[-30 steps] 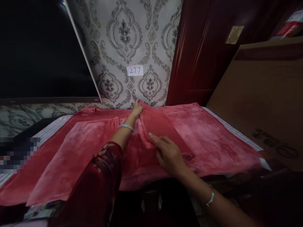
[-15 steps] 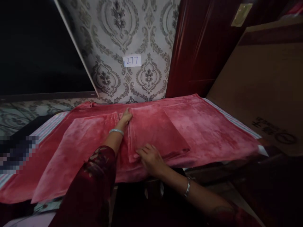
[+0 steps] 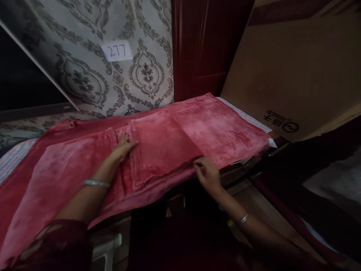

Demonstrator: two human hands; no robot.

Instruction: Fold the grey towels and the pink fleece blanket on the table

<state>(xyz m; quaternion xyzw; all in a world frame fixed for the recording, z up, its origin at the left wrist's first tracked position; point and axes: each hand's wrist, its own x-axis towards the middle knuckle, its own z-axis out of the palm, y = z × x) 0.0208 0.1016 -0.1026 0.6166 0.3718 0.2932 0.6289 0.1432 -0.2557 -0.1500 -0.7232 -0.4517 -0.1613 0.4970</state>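
A pink-red plush blanket is spread over a long surface, with a folded part lying in layers at its middle. My left hand rests flat near the left fold of that part, its thumb and fingers apart. At the folded part's near right corner is my right hand, fingers bent and pinched on the blanket's edge. Further left, another folded layer of the blanket stretches toward me.
A large cardboard box stands at the right end. Behind are a patterned wall with a paper label, a dark red door and a dark screen. Striped cloth shows under the blanket. A white stool stands below.
My right hand has slid right along the folded part's near edge to its corner. My left hand has come a little nearer, its thumb spread. The view has turned right.
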